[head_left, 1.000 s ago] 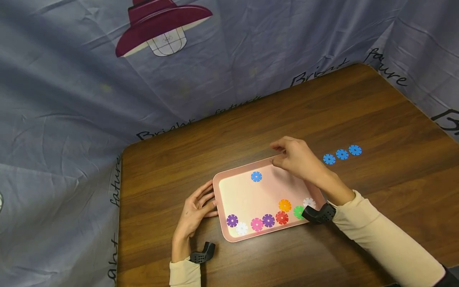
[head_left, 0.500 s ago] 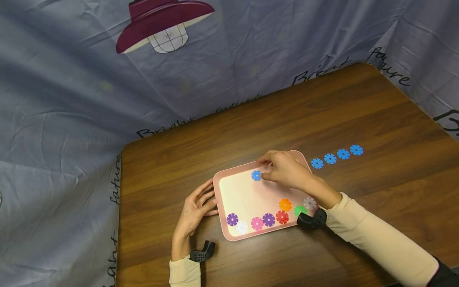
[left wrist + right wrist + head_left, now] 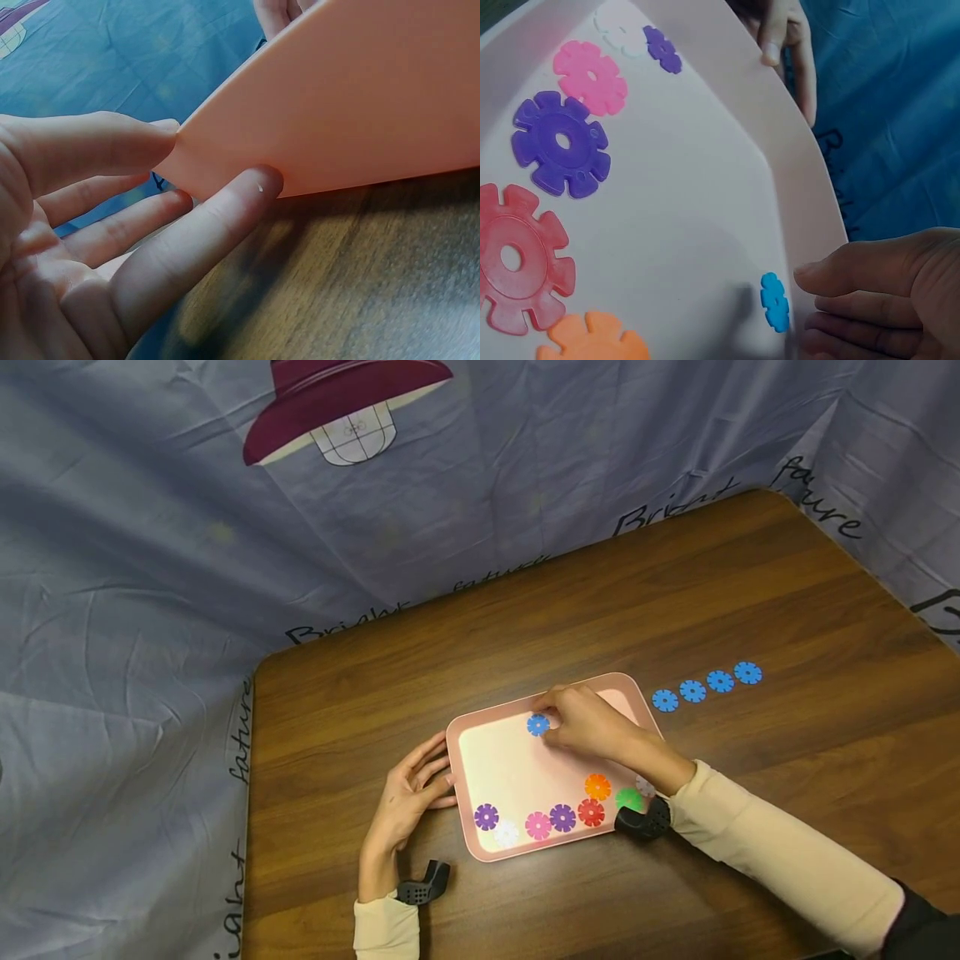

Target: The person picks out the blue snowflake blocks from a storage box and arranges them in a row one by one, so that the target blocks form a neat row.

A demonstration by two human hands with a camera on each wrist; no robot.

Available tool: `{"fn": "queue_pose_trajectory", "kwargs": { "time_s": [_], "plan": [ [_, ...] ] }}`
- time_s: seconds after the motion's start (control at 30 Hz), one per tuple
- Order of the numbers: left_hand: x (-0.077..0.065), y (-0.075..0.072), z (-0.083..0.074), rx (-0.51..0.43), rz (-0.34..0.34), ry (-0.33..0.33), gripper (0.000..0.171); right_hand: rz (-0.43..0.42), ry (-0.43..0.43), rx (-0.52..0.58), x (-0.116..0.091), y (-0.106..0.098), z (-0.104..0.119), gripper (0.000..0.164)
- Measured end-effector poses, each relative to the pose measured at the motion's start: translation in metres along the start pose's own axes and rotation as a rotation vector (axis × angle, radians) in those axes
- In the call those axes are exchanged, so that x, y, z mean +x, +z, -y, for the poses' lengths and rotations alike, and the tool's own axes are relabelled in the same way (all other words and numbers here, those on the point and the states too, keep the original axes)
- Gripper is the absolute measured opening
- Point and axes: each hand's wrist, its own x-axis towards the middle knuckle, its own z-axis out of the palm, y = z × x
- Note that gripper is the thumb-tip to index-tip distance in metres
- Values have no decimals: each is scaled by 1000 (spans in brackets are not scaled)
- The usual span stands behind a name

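At the pink tray's [image 3: 475, 852] left edge, my left hand [image 3: 405, 802] has its thumb on the rim and its fingers against the outer wall. My right hand [image 3: 592, 722] reaches over the tray's far side, thumb and index finger around a blue notched snowflake disc [image 3: 537, 725]. In the right wrist view a small gap shows between the thumb tip and that blue disc [image 3: 775, 302]. Along the tray's near side lie purple [image 3: 486, 817], white, pink [image 3: 537, 826], red [image 3: 591, 812], orange [image 3: 597, 787] and green discs; my right wrist partly covers the last ones.
Several blue discs [image 3: 692, 691] lie in a slanting row on the brown wooden table [image 3: 750, 793], right of the tray. A printed grey-blue curtain [image 3: 187, 527] hangs behind and at both sides. A black wrist camera [image 3: 425, 883] sits on each arm.
A blue disc, hidden by my right hand a second ago, now shows at the row's near end. My right hand has moved left to the blue disc in the tray. My left hand stays put.
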Motion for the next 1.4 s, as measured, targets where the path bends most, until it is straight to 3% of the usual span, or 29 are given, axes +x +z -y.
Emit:
{"fn": "queue_pose_trajectory", "kwargs": {
  "time_s": [0.3,0.83,1.4],
  "plan": [
    [2,1,-3,12,5,-7,63,29,-10,-45,1,6,1,40],
    [1,1,-3,14,0,-11,63,5,-80,-130,2,12,0,39],
    [0,0,-1,1,0,-6,63,-61,-61,-188,4,18,4,24]
  ]
}}
